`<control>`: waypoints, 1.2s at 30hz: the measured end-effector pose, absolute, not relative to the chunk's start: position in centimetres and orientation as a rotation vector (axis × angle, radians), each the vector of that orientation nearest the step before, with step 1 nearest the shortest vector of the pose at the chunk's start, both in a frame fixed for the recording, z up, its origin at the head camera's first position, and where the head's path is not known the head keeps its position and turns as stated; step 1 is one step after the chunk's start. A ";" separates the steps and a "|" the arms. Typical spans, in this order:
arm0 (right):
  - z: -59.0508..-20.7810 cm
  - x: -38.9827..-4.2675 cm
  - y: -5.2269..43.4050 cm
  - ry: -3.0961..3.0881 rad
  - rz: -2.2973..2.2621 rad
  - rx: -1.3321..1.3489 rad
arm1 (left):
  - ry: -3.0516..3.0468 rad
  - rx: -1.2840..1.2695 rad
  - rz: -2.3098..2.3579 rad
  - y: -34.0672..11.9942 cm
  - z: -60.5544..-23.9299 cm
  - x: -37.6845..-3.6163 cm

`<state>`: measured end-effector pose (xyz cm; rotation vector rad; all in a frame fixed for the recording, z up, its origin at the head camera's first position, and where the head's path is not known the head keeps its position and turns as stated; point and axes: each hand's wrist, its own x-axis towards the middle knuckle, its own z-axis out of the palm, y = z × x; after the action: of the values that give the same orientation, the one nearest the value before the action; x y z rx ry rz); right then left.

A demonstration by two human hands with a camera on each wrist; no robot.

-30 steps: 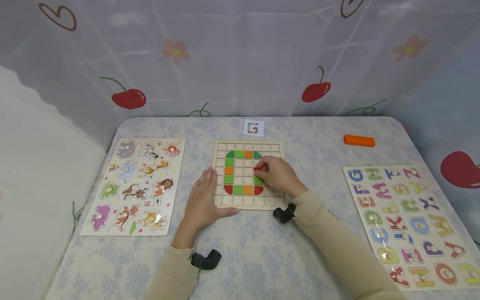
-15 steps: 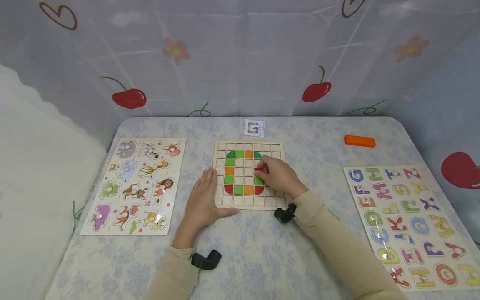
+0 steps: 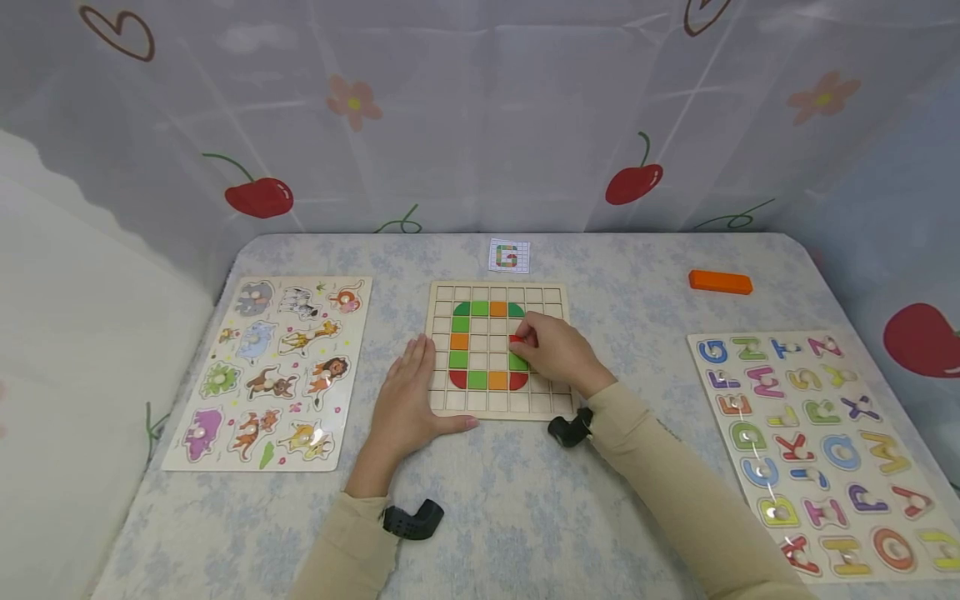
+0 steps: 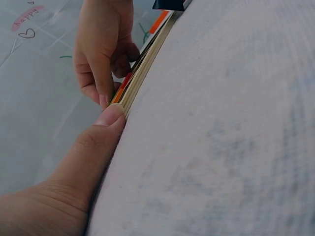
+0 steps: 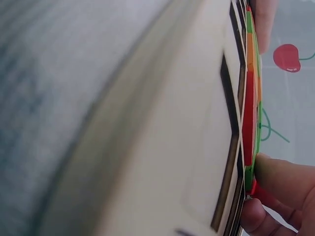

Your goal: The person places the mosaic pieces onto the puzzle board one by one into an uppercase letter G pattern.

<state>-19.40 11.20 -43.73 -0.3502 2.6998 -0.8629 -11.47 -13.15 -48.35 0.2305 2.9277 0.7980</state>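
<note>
Cherry-printed curtains enclose a floral-clothed table. On it, a wooden grid board is pressed flat by the left hand, fingers straight. A red tile, its orientation unclear, is pinched at the right hand's fingertips, over the board.

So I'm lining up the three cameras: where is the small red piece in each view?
Head: red piece at the right hand fingertips, on the grid board.
Left wrist: red sliver on the board edge.
Right wrist: bottom right, pinched.
Shared landmark: the grid board.
</note>
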 end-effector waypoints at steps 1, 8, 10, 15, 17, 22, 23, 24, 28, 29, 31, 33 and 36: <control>-43.7 -19.4 11.2 2.701 -0.860 -0.351 | 2.927 0.232 0.800 -13.1 -48.4 -11.5; -43.3 -19.3 11.3 2.732 -0.794 -0.374 | 2.932 0.240 0.812 -13.1 -48.4 -11.5; -43.1 -19.2 11.6 2.733 -0.769 -0.386 | 2.936 0.241 0.814 -13.1 -48.4 -11.5; -42.3 -18.7 13.1 2.677 -0.798 -0.382 | 2.934 0.238 0.815 -13.1 -48.4 -11.4; -42.0 -18.3 14.1 2.662 -0.842 -0.364 | 2.935 0.237 0.815 -13.1 -48.4 -11.4; -41.8 -17.0 17.0 2.697 -0.883 -0.350 | 2.940 0.239 0.811 -13.1 -48.4 -11.4; -41.8 -16.8 17.6 2.702 -0.880 -0.347 | 2.940 0.239 0.812 -13.1 -48.4 -11.4; -41.8 -16.5 18.2 2.708 -0.870 -0.344 | 2.938 0.236 0.812 -13.2 -48.4 -11.4; -41.7 -15.3 20.5 2.699 -0.808 -0.327 | 2.938 0.229 0.807 -13.2 -48.4 -11.3; -41.7 -15.0 21.0 2.692 -0.789 -0.323 | 2.937 0.230 0.810 -13.2 -48.4 -11.3; -41.8 -14.4 21.9 2.683 -0.743 -0.323 | 2.938 0.231 0.807 -13.2 -48.4 -11.3; -41.8 -13.8 22.7 2.673 -0.705 -0.322 | 2.941 0.235 0.807 -13.1 -48.4 -11.4; -42.0 -13.1 23.5 2.664 -0.664 -0.304 | 2.943 0.236 0.808 -13.1 -48.4 -11.4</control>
<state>-13.08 23.52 -42.00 -0.3043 2.6638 -0.6641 -11.36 -13.12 -48.42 0.2363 2.9426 0.8081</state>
